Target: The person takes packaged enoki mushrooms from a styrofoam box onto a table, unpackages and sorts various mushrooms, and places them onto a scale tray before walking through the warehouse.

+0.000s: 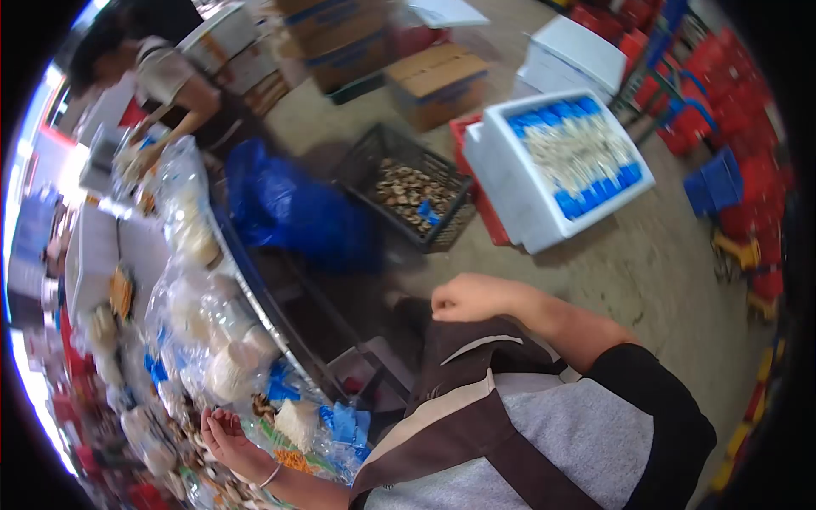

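Note:
My left hand [229,440] is over the table's near part, palm turned up and fingers slightly curled, with nothing visible in it. Beside it lie a pale block of mushrooms [297,424], blue wrappers [347,422] and clear plastic bags [234,370] with white contents. A bracelet circles that wrist. My right hand [461,297] rests against the brown apron [463,408] at my front, its fingers curled in; whatever they hold, if anything, is hidden.
A person [183,89] works at the table's far end. On the floor stand a dark crate [416,191] of mushroom pieces, a foam box [510,183] of blue-wrapped packs, and cardboard boxes [438,81]. A blue bag [285,204] hangs beside the table's metal edge [263,310].

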The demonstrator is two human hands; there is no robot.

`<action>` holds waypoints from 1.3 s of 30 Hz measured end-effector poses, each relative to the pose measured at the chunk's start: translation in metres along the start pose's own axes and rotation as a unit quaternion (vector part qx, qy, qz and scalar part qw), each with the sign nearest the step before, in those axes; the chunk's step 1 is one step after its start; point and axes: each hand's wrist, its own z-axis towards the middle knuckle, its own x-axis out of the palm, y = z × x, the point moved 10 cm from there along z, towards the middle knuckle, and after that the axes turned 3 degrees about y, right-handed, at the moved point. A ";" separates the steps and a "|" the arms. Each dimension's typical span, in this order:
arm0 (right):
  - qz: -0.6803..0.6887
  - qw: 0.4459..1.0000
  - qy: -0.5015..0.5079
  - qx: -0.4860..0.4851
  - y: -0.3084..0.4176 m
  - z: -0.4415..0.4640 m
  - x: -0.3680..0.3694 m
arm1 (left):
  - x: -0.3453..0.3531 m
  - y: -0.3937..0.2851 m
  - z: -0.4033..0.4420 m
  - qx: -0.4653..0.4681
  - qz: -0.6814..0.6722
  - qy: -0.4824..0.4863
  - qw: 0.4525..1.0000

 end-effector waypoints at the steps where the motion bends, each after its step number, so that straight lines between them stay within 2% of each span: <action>1: -0.010 1.000 0.012 0.019 -0.016 -0.020 0.011 | 0.028 -0.004 -0.007 0.011 0.006 0.024 1.000; 5: -0.029 0.998 -0.003 0.053 -0.046 -0.073 0.025 | 0.143 -0.012 -0.044 0.035 0.034 0.155 0.987; 8: -0.027 0.996 -0.071 0.056 -0.056 -0.096 0.014 | 0.217 -0.015 -0.084 0.070 0.097 0.266 0.956; 13: -0.029 0.995 -0.075 0.065 -0.104 -0.134 -0.005 | 0.304 0.003 -0.139 0.035 0.103 0.375 0.921; 18: -0.038 0.967 -0.183 0.172 -0.195 -0.201 -0.103 | 0.408 0.050 -0.205 -0.036 0.143 0.486 0.862; 20: -0.030 0.926 -0.315 0.208 -0.243 -0.245 -0.162 | 0.465 0.059 -0.241 -0.009 0.187 0.536 0.823; 22: -0.013 0.875 -0.412 0.255 -0.304 -0.289 -0.218 | 0.528 0.070 -0.278 0.063 0.247 0.581 0.773; 24: -0.037 0.809 -0.501 0.305 -0.371 -0.333 -0.267 | 0.599 0.070 -0.324 0.183 0.272 0.640 0.695; 26: -0.028 0.746 -0.548 0.378 -0.440 -0.363 -0.303 | 0.660 0.084 -0.367 0.276 0.284 0.674 0.624; 30: -0.062 0.694 -0.550 0.461 -0.530 -0.372 -0.337 | 0.743 0.159 -0.427 0.351 0.391 0.722 0.451; 31: -0.055 0.691 -0.541 0.477 -0.544 -0.370 -0.339 | 0.755 0.181 -0.438 0.348 0.430 0.737 0.388; 34: -0.069 0.674 -0.498 0.541 -0.561 -0.359 -0.348 | 0.763 0.219 -0.458 0.404 0.500 0.722 0.256; 35: -0.088 0.662 -0.501 0.551 -0.555 -0.358 -0.350 | 0.762 0.233 -0.461 0.374 0.523 0.734 0.220; 37: -0.105 0.645 -0.497 0.570 -0.556 -0.361 -0.351 | 0.763 0.243 -0.466 0.388 0.520 0.723 0.238; 39: -0.118 0.652 -0.474 0.580 -0.562 -0.362 -0.350 | 0.764 0.249 -0.471 0.412 0.521 0.706 0.244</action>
